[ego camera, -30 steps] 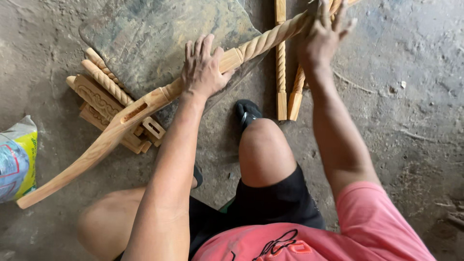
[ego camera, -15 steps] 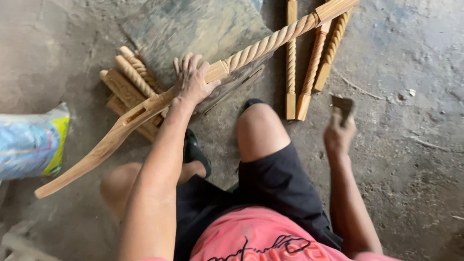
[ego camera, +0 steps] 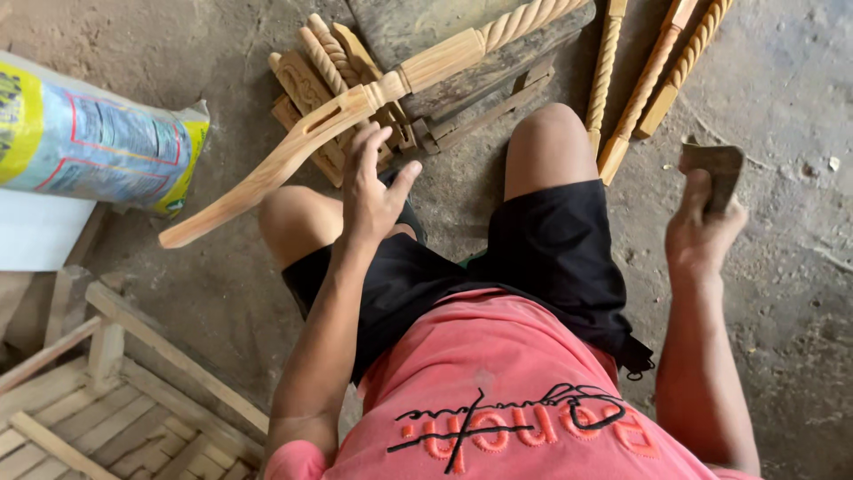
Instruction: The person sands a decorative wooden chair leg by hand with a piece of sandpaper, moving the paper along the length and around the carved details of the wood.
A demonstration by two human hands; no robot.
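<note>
A long carved wooden chair leg (ego camera: 355, 111), twisted like rope at its far end, lies slanted across a flat stone slab (ego camera: 418, 22) and a stack of carved wooden pieces (ego camera: 311, 76). My left hand (ego camera: 373, 182) hovers just below it with fingers spread, holding nothing. Out to the right, my right hand (ego camera: 702, 227) grips a small brown piece of sandpaper (ego camera: 715, 164) above the concrete floor. My bare knees and black shorts fill the middle.
Three twisted wooden spindles (ego camera: 644, 84) lie on the floor beyond my right knee. A printed plastic sack (ego camera: 89, 142) lies at the left. A slatted wooden frame (ego camera: 98, 400) sits at the lower left. The floor (ego camera: 791, 293) is rough grey concrete.
My left hand has let go of the carved leg and pulled back toward me. My right hand left the spindles, now holding the sandpaper at my right side. The view has shifted back.
</note>
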